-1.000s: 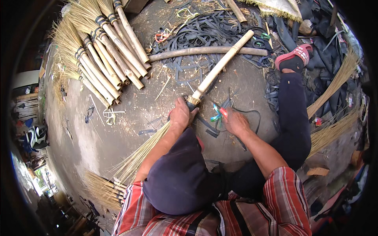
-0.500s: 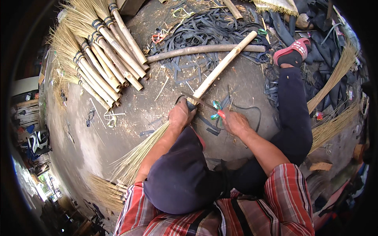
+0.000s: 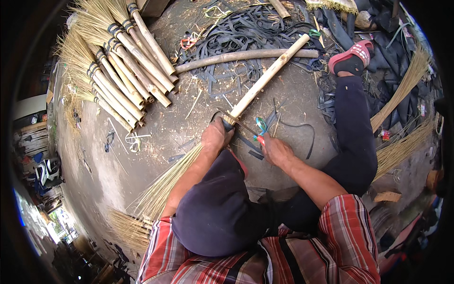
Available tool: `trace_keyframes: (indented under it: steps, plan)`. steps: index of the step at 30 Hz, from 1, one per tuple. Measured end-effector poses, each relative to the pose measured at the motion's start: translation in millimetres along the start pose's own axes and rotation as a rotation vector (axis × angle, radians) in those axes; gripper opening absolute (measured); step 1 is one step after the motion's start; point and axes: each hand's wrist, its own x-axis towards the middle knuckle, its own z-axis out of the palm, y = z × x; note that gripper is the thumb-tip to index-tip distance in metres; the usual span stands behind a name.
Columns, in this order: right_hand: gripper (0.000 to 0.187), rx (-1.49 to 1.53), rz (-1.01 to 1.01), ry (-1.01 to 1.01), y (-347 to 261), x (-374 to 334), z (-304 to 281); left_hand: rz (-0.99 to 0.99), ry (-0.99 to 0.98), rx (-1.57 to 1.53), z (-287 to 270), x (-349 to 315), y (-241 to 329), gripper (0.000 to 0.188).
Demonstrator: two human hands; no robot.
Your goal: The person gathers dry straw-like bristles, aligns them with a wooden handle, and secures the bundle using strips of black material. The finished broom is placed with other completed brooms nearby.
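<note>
In the head view, the left hand (image 3: 213,138) is clamped around the black-bound neck of a straw broom (image 3: 269,78), which lies slantwise over the floor (image 3: 189,85) in front of the person, its bare wooden handle pointing up and to the right. The right hand (image 3: 278,151) is closed on the red handle of a knife (image 3: 246,127), whose blade crosses the broom's neck just beside the left hand, while bound brooms (image 3: 137,64) lie at upper left, near black rubber strips (image 3: 241,35).

Brooms (image 3: 146,61): laid side by side, upper left
Strips (image 3: 236,35): black, heaped, top centre
Pole (image 3: 246,55): curved, just below the heap
Sack (image 3: 333,5): pale, frayed, top right
Straw (image 3: 402,154): bundled, right side
Wood (image 3: 387,196): small piece, lower right
</note>
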Motion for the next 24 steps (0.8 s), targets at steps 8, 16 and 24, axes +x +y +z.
trace_keyframes:
  steps: [8, 16, 24]
  plan:
    - [0.035, 0.009, 0.001, 0.014, -2, 0, 0, 0.092, 0.056, 0.012, -2, 3, -11, 0.073]
    - [0.032, -0.006, -0.011, 0.064, 7, 5, 8, 0.025, 0.018, 0.040, 6, 0, -2, 0.067]
    - [0.035, 0.073, 0.014, 0.058, 3, 3, 12, 0.111, 0.109, 0.024, -1, -1, -7, 0.069]
